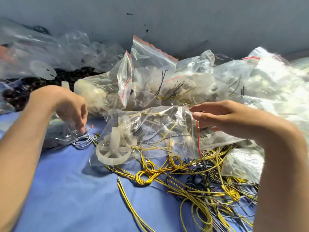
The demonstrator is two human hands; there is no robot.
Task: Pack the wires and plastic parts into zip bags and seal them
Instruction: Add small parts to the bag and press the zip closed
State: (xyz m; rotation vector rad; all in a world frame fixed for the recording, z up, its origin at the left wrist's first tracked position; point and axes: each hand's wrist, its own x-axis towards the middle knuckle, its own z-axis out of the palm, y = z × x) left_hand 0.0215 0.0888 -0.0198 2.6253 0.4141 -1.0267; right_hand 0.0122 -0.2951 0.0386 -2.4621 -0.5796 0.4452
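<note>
A clear zip bag (pixel 168 131) with a red seal strip lies in the middle, on the blue cloth (pixel 66 190). It holds a white spoked plastic wheel (pixel 113 153) and yellow wires. My right hand (pixel 222 116) hovers at the bag's mouth on the right, with its fingers stretched out toward the top corner. My left hand (pixel 70 106) points its fingers down onto crinkled clear plastic and a small bundle of grey wires (pixel 83 139), left of the bag. Its grip is hidden. Loose yellow and black wires (pixel 187 180) lie tangled in front of the bag.
A heap of filled zip bags (pixel 167 77) rises behind, against a grey wall (pixel 167 17). More clear bags and a white plastic disc (pixel 43 71) sit at the far left, over a dark patterned cloth (pixel 20 96). Another bag (pixel 242 163) lies at the right.
</note>
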